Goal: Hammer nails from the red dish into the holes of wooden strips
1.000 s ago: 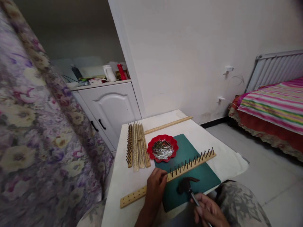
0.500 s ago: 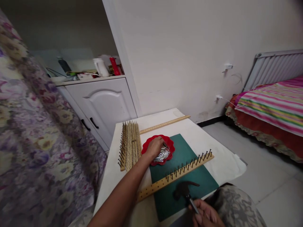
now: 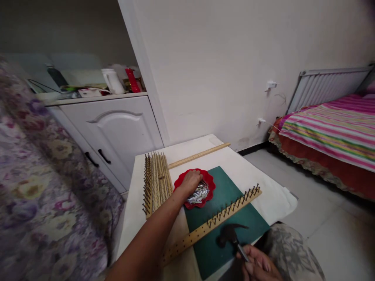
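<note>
My left hand (image 3: 191, 182) reaches into a red scalloped dish (image 3: 213, 183) with its fingers curled down at the heap of silver nails (image 3: 199, 196). Its fingertips are hidden, so what they pinch does not show. Low on the right, my right hand (image 3: 259, 262) grips the handle of a claw hammer (image 3: 229, 235), whose dark head hovers over a green mat (image 3: 209, 253). Across the mat lies a wooden strip (image 3: 191, 237) with drilled holes. Dark nails (image 3: 234, 207) stand in two rows along its right part; the holes toward its left end hold none.
Several nail-studded strips (image 3: 158, 179) lie side by side on the left of the white table (image 3: 249, 171). Another drilled strip (image 3: 200, 155) lies along the back. A cabinet (image 3: 117, 132), a floral curtain (image 3: 58, 203) and a bed (image 3: 328, 125) stand around.
The camera view has shifted slightly, moving the background left. My left hand stays in the dish with its fingers further down among the nails; my right hand still holds the hammer.
</note>
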Tool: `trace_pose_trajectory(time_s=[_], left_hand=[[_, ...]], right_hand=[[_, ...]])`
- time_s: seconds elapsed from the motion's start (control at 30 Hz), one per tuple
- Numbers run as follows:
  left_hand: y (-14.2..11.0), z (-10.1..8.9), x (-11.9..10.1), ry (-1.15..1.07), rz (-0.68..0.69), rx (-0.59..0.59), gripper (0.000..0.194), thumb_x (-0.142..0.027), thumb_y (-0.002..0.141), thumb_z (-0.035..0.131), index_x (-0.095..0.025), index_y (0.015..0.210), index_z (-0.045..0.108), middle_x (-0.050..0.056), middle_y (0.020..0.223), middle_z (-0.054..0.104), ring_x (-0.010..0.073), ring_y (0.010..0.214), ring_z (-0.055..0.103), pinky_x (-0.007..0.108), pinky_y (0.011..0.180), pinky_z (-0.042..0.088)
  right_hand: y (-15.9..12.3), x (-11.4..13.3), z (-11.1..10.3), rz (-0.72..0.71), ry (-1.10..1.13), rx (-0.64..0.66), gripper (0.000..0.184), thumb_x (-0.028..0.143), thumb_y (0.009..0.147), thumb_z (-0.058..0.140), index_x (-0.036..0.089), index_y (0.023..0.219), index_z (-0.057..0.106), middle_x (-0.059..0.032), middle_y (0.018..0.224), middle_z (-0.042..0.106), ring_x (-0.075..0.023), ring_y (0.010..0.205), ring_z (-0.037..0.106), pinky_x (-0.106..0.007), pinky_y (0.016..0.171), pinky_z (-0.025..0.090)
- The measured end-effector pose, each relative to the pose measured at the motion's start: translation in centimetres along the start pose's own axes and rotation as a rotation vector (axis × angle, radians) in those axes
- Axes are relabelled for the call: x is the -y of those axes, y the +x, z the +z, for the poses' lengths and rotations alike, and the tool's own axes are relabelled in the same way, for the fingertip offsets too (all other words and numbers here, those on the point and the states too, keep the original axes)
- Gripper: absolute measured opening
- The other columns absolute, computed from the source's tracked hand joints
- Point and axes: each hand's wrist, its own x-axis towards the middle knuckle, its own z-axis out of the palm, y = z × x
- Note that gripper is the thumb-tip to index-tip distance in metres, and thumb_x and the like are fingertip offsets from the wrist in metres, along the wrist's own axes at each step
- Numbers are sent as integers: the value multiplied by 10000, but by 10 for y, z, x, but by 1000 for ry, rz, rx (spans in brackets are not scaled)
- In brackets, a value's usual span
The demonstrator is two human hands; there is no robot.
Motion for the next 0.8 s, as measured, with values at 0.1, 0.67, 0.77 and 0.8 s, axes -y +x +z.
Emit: trace_pose_trajectory(time_s=[0.1,0.67,0.77,0.8], left_hand=[[-1,0,2,11,21,9,223,-208,836,448,-169,828,668,71,896,637,198,847,547,280,720,364],[-43,-33,1,-120,-32,-103,227,-215,882,404,-214,996,600,43,998,611,172,909,543,267,792,401],[-72,-38,-9,-318,-50,-248,223,-234,897,398,-209,995,597,43,995,597,157,925,541,258,813,410],[-85,-37,-14,-415,-64,-306,216,-241,896,408,-202,976,605,43,968,601,155,907,547,257,804,417]], right_hand=[[0,1,3,-17,-28,-13,339,449,729,683,170,877,561,-4,563,657,16,269,320,-113,312,140],[6,-3,10,-52,9,-80,300,398,764,662,143,900,583,-15,602,690,15,192,341,-98,222,267],[0,-5,9,-52,12,-100,278,377,792,640,143,933,585,-5,608,682,18,205,341,-99,234,293],[-2,-5,8,-50,12,-103,271,370,801,632,144,942,585,-1,609,678,18,211,343,-100,240,299]])
